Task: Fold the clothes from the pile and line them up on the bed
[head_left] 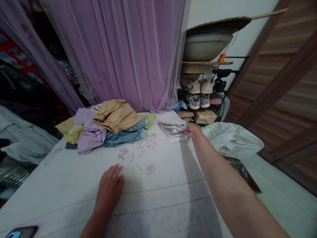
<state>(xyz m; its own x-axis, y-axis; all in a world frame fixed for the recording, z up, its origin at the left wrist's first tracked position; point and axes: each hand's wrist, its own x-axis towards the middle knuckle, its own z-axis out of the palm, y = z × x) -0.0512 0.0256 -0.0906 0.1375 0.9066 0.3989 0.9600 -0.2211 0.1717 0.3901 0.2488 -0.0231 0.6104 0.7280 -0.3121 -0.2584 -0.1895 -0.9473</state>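
My right hand (193, 129) reaches to the far right corner of the cloth-covered surface (158, 195). Its fingers are closed round the right edge of a folded pale garment (173, 129), stacked in layers. My left hand (110, 183) lies flat on the flowered cover with its fingers stretched out, holding nothing. Beyond it, a loose heap of clothes holds tan trousers (119, 115), a lilac garment (90, 132), blue denim (125, 135), a yellow piece (71, 129) and a bit of green cloth (150, 120).
Purple curtains (138, 49) hang behind the surface. A rack at the right carries shoes (198, 92), a large basin (208, 46) and small boxes (205, 116). A white plastic bag (232, 138) bulges beside the right edge. Part of a phone (23, 232) shows at the lower left.
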